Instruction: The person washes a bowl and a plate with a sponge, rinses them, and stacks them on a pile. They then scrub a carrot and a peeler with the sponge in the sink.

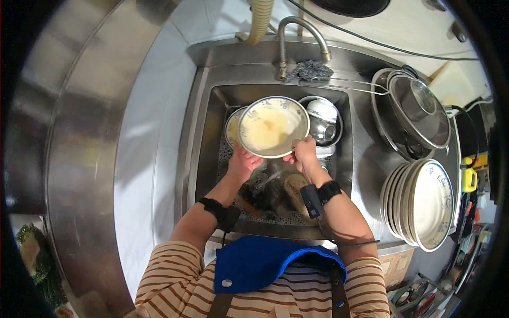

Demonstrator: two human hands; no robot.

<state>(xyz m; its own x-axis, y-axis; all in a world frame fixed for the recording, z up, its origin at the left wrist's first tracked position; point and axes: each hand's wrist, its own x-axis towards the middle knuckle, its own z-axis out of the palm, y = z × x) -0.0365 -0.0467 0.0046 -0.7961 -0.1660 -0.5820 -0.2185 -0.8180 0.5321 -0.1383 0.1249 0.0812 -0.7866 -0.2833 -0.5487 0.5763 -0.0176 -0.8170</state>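
Note:
A wide white bowl [273,127] with a blue-patterned rim is held tilted over the sink, a little yellowish liquid in it. My right hand [305,152] grips its lower right rim, with the thumb on top. At the lower left edge, my left hand [245,162] supports it from below, its fingers partly under the rim. Behind it, partly covered, is another patterned bowl [231,127]. Right of the held bowl, a metal basin [339,132] contains a white bowl [322,109] and a small metal bowl [322,130].
Dark, soapy water with submerged dishes fills the sink [345,175]. A curved faucet [305,21] stands at the back beside a steel-wool scrubber [313,70]. On the right counter are a stack of bowls [429,206] and nested metal strainers [424,122].

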